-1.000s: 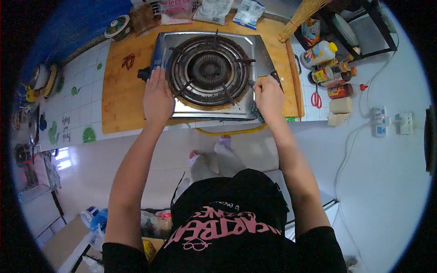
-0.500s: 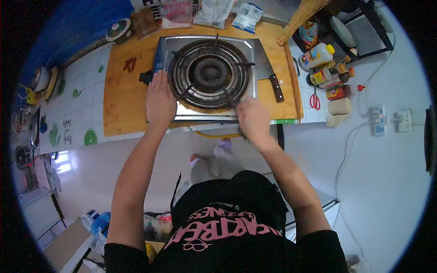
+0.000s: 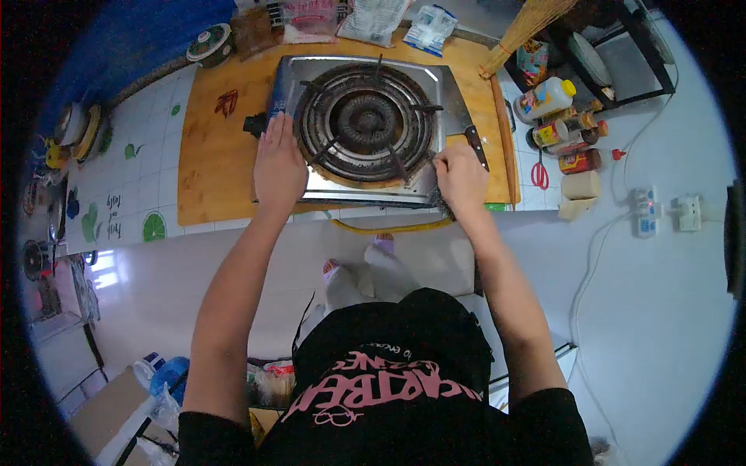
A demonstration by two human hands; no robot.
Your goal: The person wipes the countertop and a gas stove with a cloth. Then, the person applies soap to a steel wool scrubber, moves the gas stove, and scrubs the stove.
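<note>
A gas stove point(image 3: 315, 182) with a round, dirty burner point(image 3: 368, 120) sits on a wooden board point(image 3: 206, 167). My left hand point(image 3: 280, 165) lies flat with fingers stretched along the stove's left edge, holding nothing. At the stove's front right corner, my right hand point(image 3: 461, 179) is closed around a dark, wiry scouring pad point(image 3: 440, 203), which shows below and beside the fingers. Just beyond that hand, a knife point(image 3: 476, 146) with a black handle lies on the board, its blade partly beside the stove.
Bags point(image 3: 430, 29) and a lidded bowl point(image 3: 210, 45) line the back. On the right are a straw brush point(image 3: 521, 35), a white bottle point(image 3: 546, 99), sauce bottles, red scissors point(image 3: 539, 172) and a sponge point(image 3: 580, 186). A yellow hose point(image 3: 388, 228) hangs at the counter's front edge.
My right hand moved left along the stove's front, then back right to the corner, with the pad. My left hand stayed on the left edge. The view shifted slightly.
</note>
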